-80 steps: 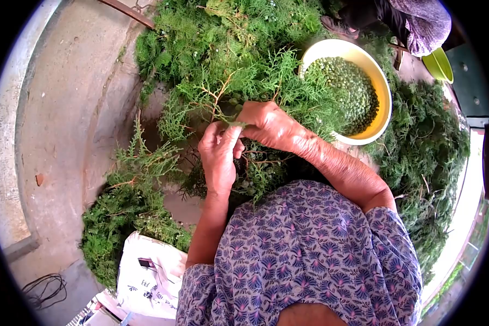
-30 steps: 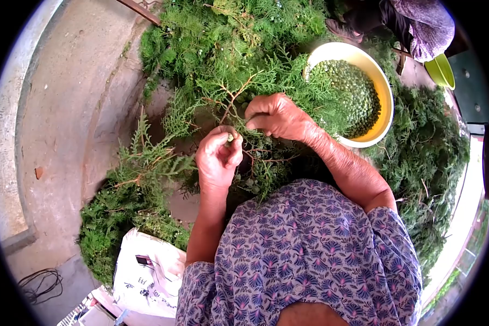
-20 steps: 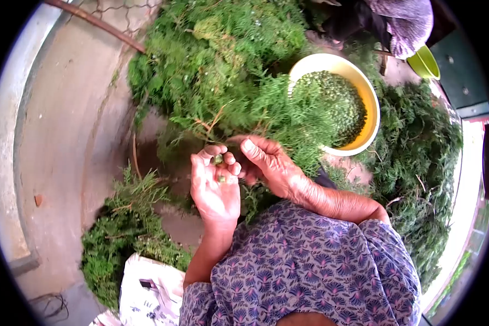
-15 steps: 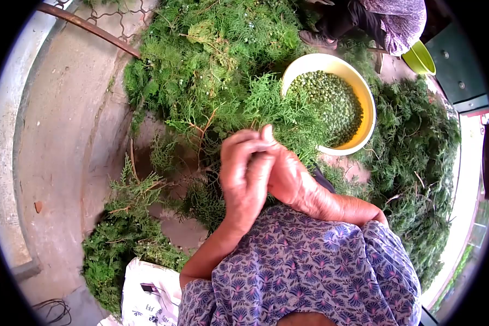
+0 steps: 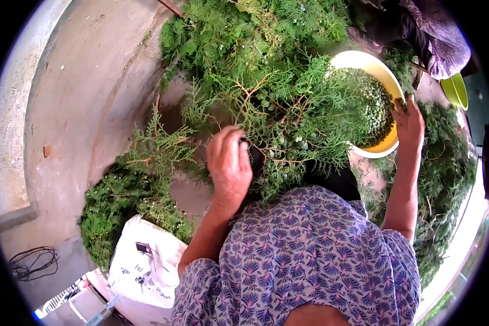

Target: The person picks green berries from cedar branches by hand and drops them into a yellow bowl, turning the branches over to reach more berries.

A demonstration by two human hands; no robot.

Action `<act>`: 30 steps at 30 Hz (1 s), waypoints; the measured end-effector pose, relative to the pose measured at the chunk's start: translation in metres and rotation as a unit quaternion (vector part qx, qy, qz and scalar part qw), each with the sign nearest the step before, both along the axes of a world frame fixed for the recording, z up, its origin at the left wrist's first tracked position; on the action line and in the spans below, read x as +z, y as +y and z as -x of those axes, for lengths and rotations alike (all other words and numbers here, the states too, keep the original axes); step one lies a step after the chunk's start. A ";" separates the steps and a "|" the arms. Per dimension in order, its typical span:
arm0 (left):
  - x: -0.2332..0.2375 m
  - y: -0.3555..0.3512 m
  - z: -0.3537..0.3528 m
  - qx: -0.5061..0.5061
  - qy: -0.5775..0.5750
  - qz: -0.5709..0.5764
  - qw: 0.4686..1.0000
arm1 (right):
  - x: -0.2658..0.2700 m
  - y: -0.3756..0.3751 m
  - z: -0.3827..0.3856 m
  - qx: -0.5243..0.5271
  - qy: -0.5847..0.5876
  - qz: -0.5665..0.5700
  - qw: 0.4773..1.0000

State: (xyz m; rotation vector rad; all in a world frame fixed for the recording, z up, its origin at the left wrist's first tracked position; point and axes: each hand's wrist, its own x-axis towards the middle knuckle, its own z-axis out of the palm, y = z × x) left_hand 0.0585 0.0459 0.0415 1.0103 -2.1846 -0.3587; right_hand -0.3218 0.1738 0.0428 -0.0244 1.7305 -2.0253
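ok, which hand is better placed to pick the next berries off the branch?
Left, probably. The left hand rests on the branch, right beside the berries on it; the right hand is off at the bowl rim, well away from them.

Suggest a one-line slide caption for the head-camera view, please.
Left hand on leafy green conifer branch; right hand at rim of round yellow bowl of small green berries.

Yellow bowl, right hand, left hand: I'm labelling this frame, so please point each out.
yellow bowl [image 5: 387, 145]: head view, bare inner wall.
right hand [image 5: 410, 122]: head view, back of hand.
left hand [image 5: 229, 163]: head view, back of hand.
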 end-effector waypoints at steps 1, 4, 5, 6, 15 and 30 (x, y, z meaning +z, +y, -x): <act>-0.002 -0.003 -0.005 0.033 -0.052 0.026 0.998 | -0.016 0.015 0.018 0.051 0.198 -0.122 0.971; -0.010 -0.017 -0.010 0.015 -0.124 -0.016 0.992 | -0.038 0.029 0.026 0.115 0.498 -0.354 0.783; -0.011 -0.019 -0.008 0.015 -0.121 -0.017 0.992 | -0.045 0.026 0.026 0.091 0.382 -0.281 0.876; -0.010 -0.021 -0.006 -0.003 -0.115 -0.021 0.993 | -0.043 0.020 0.015 0.105 0.379 -0.283 0.875; -0.026 -0.047 -0.006 -0.143 -0.196 0.065 0.968 | -0.026 -0.014 -0.060 0.116 0.158 -0.135 0.971; -0.023 -0.140 -0.092 -0.251 0.593 -0.723 0.250 | 0.006 -0.040 -0.074 0.148 0.185 -0.044 0.971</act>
